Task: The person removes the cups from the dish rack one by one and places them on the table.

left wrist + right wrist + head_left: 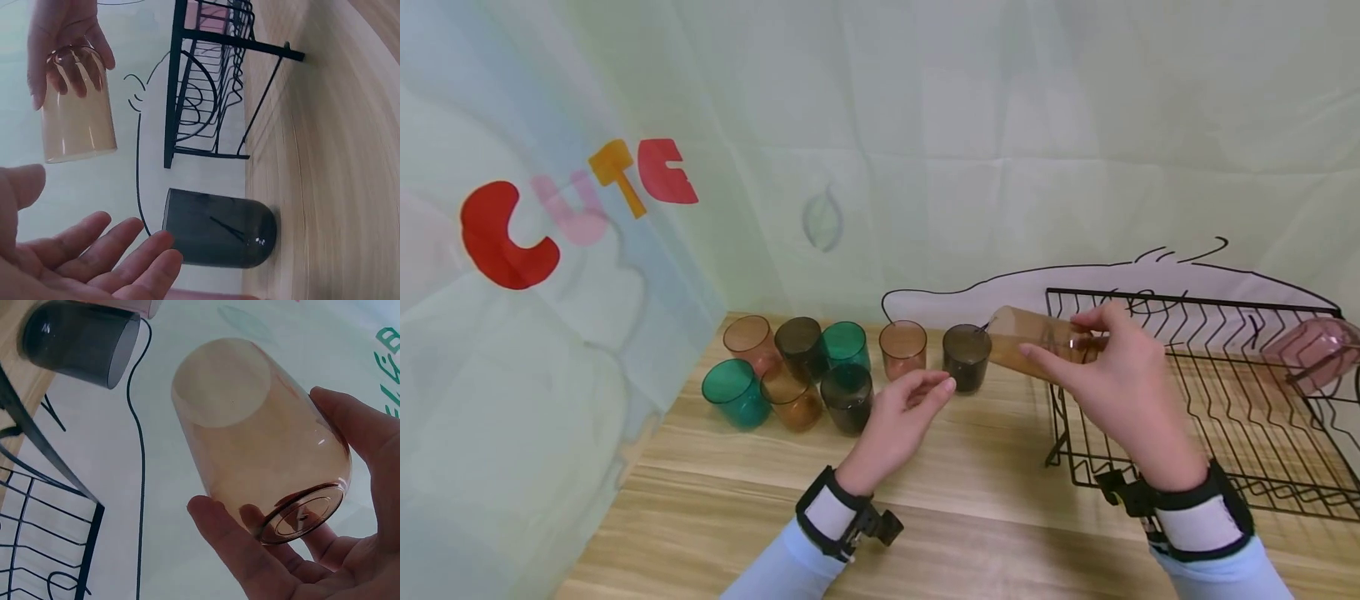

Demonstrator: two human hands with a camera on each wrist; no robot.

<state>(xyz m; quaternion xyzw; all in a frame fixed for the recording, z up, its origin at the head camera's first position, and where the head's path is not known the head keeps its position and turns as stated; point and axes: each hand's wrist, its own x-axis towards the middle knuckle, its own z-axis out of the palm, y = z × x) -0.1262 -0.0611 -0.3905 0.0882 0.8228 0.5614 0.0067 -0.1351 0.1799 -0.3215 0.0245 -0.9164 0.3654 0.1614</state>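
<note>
My right hand (1123, 392) grips an amber glass (1026, 342) near its base, tipped on its side above the table with its mouth toward the left. In the right wrist view, thumb and fingers wrap the base end of the glass (250, 437). My left hand (898, 425) holds nothing, its fingers loosely bent, just in front of a dark grey glass (966, 362) standing upright. Left of that glass stands a pink glass (902, 350). Close by the left wrist is another dark grey glass (847, 404), partly hidden by the hand.
More upright glasses cluster at the left: a teal one (737, 400), an amber one (793, 404), a green one (847, 343), a pink one (750, 337) and a dark one (801, 343). A black wire rack (1195, 492) stands at right, holding a pink glass (1311, 354).
</note>
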